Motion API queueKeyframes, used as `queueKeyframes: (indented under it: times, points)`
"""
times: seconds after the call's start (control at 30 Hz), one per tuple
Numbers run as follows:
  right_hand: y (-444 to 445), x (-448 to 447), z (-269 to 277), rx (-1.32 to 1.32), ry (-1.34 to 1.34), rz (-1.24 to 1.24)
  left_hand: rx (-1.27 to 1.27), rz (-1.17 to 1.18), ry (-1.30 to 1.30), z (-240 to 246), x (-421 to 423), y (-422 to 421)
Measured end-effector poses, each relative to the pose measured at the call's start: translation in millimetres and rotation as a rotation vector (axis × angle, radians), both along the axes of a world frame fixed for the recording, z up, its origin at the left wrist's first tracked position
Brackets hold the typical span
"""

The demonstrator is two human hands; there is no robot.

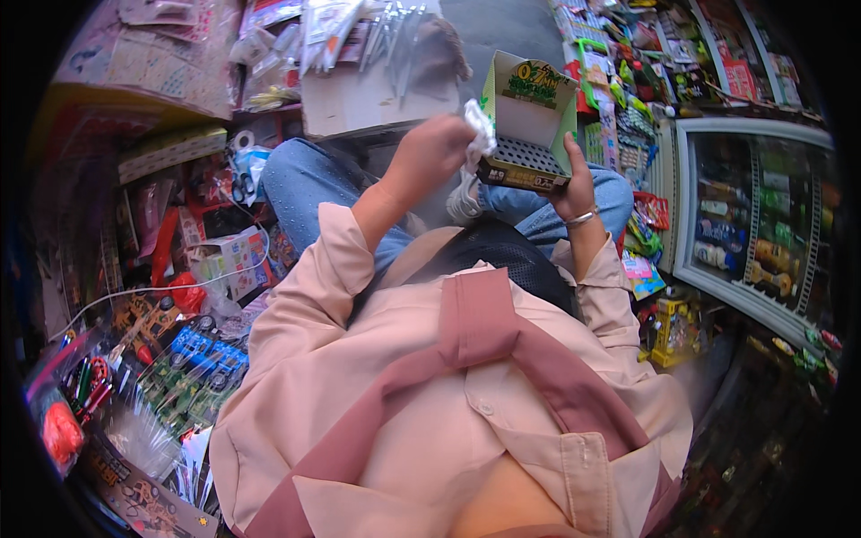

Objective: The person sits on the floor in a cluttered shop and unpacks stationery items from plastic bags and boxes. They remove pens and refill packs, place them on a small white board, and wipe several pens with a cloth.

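Note:
My left hand (434, 151), slightly blurred, grips a crumpled white tissue or cloth (479, 131) against the left side of a green and dark cardboard pen display box (525, 176). The box stands tilted with its printed back flap raised, and rows of round holes show in its inner tray; no pens are seen in them. My right hand (580, 176), a silver bracelet at its wrist, holds the box at its right side and lower corner. Beyond the hands, several slim pens (397, 40) and a brown cloth-like item (440, 50) lie on a white cardboard surface (370, 107).
A glass-door drinks fridge (679, 202) stands at the right, beside shelves of packaged goods (639, 81). At the left are a white cable (155, 289), a white printed box (239, 259), toy vehicles (208, 350) and bagged pens (91, 383). Bent denim-clad legs (303, 181) flank the middle.

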State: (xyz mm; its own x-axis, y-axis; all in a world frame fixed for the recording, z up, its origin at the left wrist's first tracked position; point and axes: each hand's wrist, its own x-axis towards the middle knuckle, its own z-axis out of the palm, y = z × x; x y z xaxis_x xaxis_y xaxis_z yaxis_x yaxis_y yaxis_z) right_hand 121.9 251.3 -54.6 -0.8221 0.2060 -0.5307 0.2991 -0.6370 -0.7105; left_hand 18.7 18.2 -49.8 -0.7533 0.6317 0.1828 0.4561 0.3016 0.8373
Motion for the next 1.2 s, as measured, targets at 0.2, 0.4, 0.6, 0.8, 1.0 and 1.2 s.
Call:
queueKeyframes:
  times: [0.2,0.4,0.6,0.8,1.0,1.2]
  points:
    - [17.8,26.3,-21.0,-0.036,-0.035,0.012,-0.469,-0.140,-0.175,-62.4,24.4,-4.5]
    - [-12.4,11.7,-32.8,-0.156,0.007,-0.031,0.261,0.152,-1.247,-87.8,31.4,24.0]
    - [-22.5,3.4,-44.1,-0.265,0.038,0.099,0.402,-0.120,-0.835,-94.7,49.0,29.6]
    - [-26.3,1.0,-48.4,-0.208,0.006,0.200,0.423,-0.068,-1.318,-93.0,58.8,2.7]
    - [-24.8,-3.9,-41.9,-0.167,-0.046,0.193,0.570,0.267,-1.420,-55.2,44.0,-46.6]
    - [-39.0,-5.6,-40.1,-0.154,-0.112,0.281,0.248,0.077,-0.884,-20.9,41.9,-29.1]
